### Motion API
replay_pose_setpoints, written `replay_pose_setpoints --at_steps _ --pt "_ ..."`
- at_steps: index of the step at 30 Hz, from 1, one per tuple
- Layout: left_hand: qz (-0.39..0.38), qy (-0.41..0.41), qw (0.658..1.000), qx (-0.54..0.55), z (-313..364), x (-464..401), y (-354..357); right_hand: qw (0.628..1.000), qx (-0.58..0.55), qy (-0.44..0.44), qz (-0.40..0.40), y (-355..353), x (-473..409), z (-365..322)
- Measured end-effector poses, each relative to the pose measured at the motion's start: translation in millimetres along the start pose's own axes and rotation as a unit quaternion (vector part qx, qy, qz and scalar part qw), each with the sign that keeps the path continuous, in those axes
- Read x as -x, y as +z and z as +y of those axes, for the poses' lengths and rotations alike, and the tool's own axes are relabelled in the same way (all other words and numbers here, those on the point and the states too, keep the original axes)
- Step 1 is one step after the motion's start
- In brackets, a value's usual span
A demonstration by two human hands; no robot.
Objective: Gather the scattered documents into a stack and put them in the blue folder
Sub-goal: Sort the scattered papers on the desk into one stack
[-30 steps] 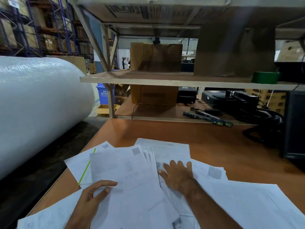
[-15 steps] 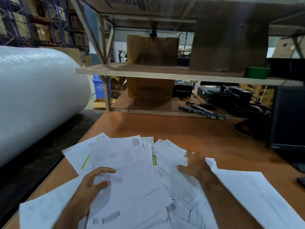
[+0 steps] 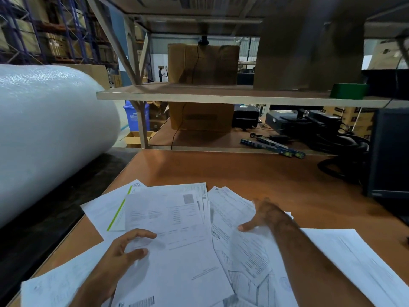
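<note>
Two hands, left hand (image 3: 124, 251) loosely spread and right hand (image 3: 263, 216) flat, press on white printed paper documents (image 3: 177, 229) fanned across the brown wooden tabletop (image 3: 243, 171), where loose sheets near the left edge could slip off if swept carelessly.

Warehouse: pallet racking (image 3: 44, 29), bubble-wrap roll (image 3: 48, 134).

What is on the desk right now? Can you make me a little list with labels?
desk: brown wooden desk
papers: white documents spread out and overlapping, not yet one neat stack
left hand: left hand rests on the big top sheet, fingers spread
right hand: right hand presses on the papers at the right
blue folder: not in view
beside desk: large roll of bubble wrap
</note>
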State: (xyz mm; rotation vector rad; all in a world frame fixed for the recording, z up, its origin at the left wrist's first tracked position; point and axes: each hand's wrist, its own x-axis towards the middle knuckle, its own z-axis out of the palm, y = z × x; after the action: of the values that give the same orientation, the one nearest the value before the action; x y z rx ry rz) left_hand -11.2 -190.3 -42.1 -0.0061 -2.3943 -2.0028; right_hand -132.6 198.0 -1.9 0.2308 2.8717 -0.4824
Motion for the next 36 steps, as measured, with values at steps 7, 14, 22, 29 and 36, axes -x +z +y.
replay_pose_setpoints --at_steps 7,14,22,29,36 --pt "-0.002 0.012 1.0 -0.004 0 -2 -1 0.997 -0.07 0.013 0.033 1 -19 -2" --pt "-0.002 0.026 1.0 -0.007 -3 -1 0 0.924 -0.358 -0.076 0.112 -25 3 -11" --pt "-0.009 0.009 1.0 0.015 -6 -7 -6 0.717 -0.667 -0.203 0.001 -87 71 -20" --pt "-0.021 0.035 0.998 0.037 0 -1 -7 0.916 -0.382 -0.042 0.116 -53 90 -5" --pt "-0.018 0.054 0.998 0.037 -2 2 -2 0.885 -0.463 -0.049 0.014 15 91 19"
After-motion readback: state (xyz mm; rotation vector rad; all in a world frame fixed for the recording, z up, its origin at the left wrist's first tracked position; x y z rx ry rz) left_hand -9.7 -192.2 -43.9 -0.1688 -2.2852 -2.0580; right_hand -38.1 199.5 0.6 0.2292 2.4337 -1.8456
